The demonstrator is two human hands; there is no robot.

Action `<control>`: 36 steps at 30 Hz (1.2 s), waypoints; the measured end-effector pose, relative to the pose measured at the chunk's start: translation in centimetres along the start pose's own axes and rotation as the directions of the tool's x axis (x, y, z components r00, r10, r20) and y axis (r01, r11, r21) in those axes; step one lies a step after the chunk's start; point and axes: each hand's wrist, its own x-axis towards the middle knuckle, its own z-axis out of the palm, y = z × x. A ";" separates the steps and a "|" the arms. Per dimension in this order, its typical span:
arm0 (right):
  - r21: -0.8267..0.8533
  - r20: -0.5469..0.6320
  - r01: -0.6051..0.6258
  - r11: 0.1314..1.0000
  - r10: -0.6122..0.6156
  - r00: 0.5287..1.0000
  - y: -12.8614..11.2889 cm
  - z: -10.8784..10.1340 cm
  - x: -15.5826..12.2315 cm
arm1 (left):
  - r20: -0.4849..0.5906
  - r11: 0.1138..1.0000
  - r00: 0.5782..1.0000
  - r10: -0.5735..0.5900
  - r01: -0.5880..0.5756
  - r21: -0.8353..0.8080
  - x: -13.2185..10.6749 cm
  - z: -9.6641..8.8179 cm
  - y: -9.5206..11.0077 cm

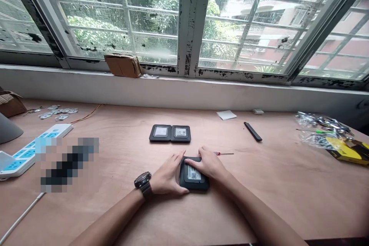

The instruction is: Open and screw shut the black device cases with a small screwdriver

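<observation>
Barred window [190, 19] and white sill [173, 88] along the far edge of a plywood tabletop [273, 200]; cardboard scrap [123, 65] on the sill. Far centre: two black cases [170, 133] side by side. Right: black bar [253, 131], white pad [226, 115], plastic bag of metal parts [317, 128], yellow packet [348, 150]. Left: power strip [34, 150], small metal parts [56, 112]. Near centre: black case with QR label [193, 173], pressed between left hand [168, 173], fingers against its left edge, and right hand [209, 163], spread across its far side. Red-handled screwdriver [223, 153] just beyond the right hand.
</observation>
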 end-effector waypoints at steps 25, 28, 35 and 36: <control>0.222 -0.028 0.381 0.897 -0.385 0.923 0.7 -9.7 -2.1 | -0.340 0.828 0.937 -0.078 0.251 0.501 -8.6 -1.0 0.6; 0.041 0.003 0.621 0.783 -0.622 0.783 0.6 -10.0 -2.6 | -0.344 0.791 0.936 -0.081 0.270 0.549 -10.3 -1.3 0.7; -0.159 -0.111 0.652 0.741 -0.669 0.735 5.2 -6.4 -5.8 | -0.167 0.896 0.979 -0.113 0.173 0.409 -8.7 -3.6 -1.2; -0.161 -0.113 0.640 0.752 -0.658 0.745 6.2 -5.7 -6.3 | -0.131 0.915 0.985 -0.108 0.150 0.375 -8.3 -3.8 -1.6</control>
